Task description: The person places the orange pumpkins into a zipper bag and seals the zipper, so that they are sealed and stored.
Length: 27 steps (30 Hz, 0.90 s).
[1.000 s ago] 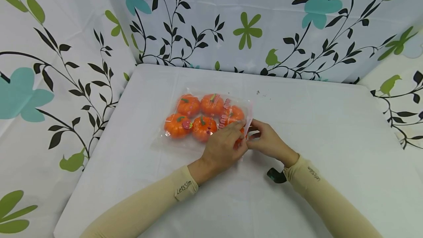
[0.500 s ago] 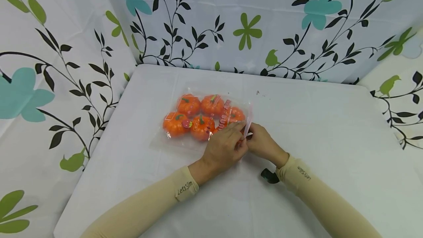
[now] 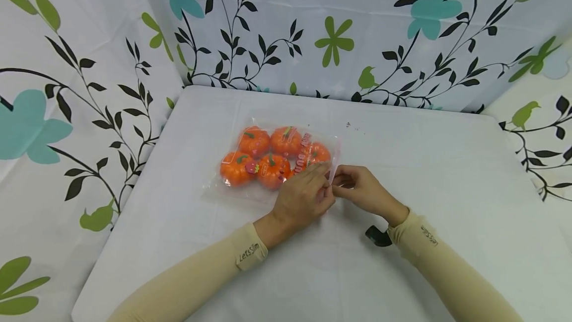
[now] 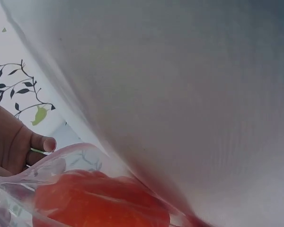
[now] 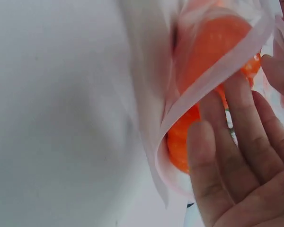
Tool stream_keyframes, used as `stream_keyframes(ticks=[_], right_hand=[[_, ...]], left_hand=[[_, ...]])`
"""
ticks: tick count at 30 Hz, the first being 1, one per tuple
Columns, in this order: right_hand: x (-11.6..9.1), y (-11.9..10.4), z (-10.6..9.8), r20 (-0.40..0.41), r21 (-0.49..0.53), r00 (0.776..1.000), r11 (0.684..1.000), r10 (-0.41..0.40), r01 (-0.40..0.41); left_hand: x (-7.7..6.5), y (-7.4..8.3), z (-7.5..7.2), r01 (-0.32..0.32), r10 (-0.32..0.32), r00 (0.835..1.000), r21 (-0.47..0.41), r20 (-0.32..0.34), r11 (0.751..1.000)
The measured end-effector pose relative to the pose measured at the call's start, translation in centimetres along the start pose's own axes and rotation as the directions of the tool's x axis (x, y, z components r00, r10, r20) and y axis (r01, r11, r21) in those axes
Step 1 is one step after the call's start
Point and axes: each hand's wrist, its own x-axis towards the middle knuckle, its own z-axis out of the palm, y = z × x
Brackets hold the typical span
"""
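Observation:
A clear zip bag (image 3: pixel 243 194) with pink print lies on the white table, holding several orange toy pumpkins (image 3: pixel 253 142) with green stems. My left hand (image 3: pixel 300 194) lies over the bag's near right corner and pinches its edge by the opening. Right at that same edge is my right hand (image 3: pixel 364 190), its fingertips reaching to the bag's mouth. In the right wrist view the bag's rim (image 5: pixel 217 75) gapes, with the right fingers (image 5: pixel 248 125) extended and apart, overlapping the opening. One pumpkin (image 4: pixel 99 201) shows through the plastic in the left wrist view.
A dark device (image 3: pixel 378 236) sits at the right wrist, by the beige sleeve (image 3: pixel 447 257). Patterned cloth (image 3: pixel 277 24) with leaves and flowers hangs behind the table (image 3: pixel 424 153) and along its sides.
My right hand moved left in against the bag's edge, then drew back right a little, its fingers spreading. The left hand stays in place, and the pumpkins have shifted only slightly.

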Motion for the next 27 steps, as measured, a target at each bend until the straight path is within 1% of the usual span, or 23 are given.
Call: stream_keyframes(ticks=[4,7,14,19,23,27], right_hand=[[-0.01,-0.04,0.15,0.020,0.022,1.000,1.000,-0.009,0.009],[0.00,-0.18,0.15,0.024,0.009,1.000,1.000,-0.011,0.011],[0.17,-0.29,-0.04,0.060,0.004,0.997,0.999,-0.043,0.043],[0.30,-0.06,-0.01,0.086,0.025,0.995,0.999,-0.040,0.038],[-0.01,-0.07,0.00,0.120,0.020,0.993,1.000,-0.022,0.020],[-0.55,0.32,-0.21,0.140,0.002,0.990,1.000,-0.028,0.028]], left_hand=[[-0.13,0.09,0.27,0.004,-0.004,1.000,-0.019,0.007,1.000],[-0.25,0.20,0.51,0.006,-0.006,1.000,-0.024,0.001,1.000],[-0.19,0.40,0.65,0.005,-0.005,1.000,0.003,-0.006,1.000],[-0.05,0.38,0.66,0.006,-0.006,1.000,0.015,0.004,1.000],[0.02,0.20,0.61,0.008,-0.008,1.000,0.027,0.001,1.000],[-0.04,-0.28,0.84,0.011,-0.011,1.000,0.029,0.004,1.000]])
